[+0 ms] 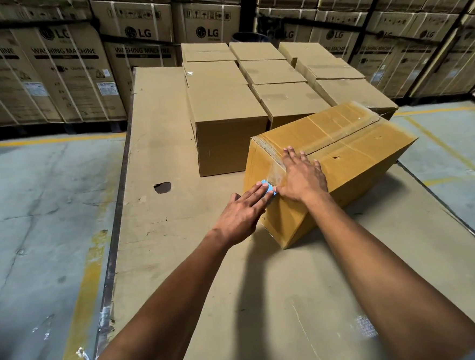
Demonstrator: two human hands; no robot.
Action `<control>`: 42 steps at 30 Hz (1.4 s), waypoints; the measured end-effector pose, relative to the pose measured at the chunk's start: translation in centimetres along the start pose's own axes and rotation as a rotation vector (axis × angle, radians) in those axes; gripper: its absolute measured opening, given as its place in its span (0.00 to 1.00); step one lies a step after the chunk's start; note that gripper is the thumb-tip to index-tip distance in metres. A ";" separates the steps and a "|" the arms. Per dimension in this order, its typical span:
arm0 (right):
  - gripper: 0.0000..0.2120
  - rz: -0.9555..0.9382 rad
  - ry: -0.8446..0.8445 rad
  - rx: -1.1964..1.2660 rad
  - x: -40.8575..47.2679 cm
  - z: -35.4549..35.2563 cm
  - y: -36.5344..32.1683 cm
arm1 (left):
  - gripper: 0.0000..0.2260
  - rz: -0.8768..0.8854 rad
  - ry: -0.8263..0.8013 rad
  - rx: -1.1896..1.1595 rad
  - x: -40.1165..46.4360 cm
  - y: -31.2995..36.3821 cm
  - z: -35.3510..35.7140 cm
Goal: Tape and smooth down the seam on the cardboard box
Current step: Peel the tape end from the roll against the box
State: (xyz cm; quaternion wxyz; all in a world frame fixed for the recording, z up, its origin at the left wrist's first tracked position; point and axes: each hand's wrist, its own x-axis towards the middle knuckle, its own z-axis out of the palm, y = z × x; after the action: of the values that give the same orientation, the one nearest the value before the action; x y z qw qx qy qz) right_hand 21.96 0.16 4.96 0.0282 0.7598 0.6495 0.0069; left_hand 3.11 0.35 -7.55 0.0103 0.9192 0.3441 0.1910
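Note:
A brown cardboard box (355, 149) lies at an angle on the cardboard-covered platform (166, 145). Clear tape runs along its top seam (340, 141) and down over the near end face. My right hand (300, 175) lies flat with fingers spread on the near top corner, over the tape. My left hand (241, 210) presses against the end face just below, its fingers on a small blue object (267, 187), mostly hidden, that sits at the tape's lower end.
Several closed cardboard boxes (226, 118) stand in rows behind the taped box. Stacked washing machine cartons (62, 68) wall off the back. A dark hole (163, 187) marks the platform's left part. Concrete floor with yellow lines (83, 289) lies on both sides.

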 end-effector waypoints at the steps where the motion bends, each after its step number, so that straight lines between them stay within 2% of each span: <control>1: 0.55 0.006 0.006 -0.005 -0.1 0.0 -0.1 | 0.29 -0.002 0.000 -0.003 0.0 0.0 0.0; 20: 0.55 0.074 0.014 -0.132 -0.8 -1.8 -2.4 | 0.35 -0.017 -0.009 -0.015 0.0 -0.2 1.3; 31: 0.56 0.077 0.043 -0.159 -0.9 -2.6 -2.8 | 0.33 0.054 -0.016 -0.043 0.8 -1.2 0.5; 35: 0.64 0.074 0.019 -0.213 -1.0 -2.0 -3.0 | 0.30 0.096 -0.145 -0.136 -0.7 -1.9 2.3; 42: 0.66 0.072 0.033 -0.209 -0.2 -1.4 -2.6 | 0.28 0.023 -0.084 -0.048 -2.4 -1.4 4.2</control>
State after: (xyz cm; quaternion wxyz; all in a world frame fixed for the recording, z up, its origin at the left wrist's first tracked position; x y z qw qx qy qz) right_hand 19.26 0.39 6.22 0.0962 0.7755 0.6178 0.0883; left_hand 2.06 0.33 -12.53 0.0449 0.9298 0.3281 0.1604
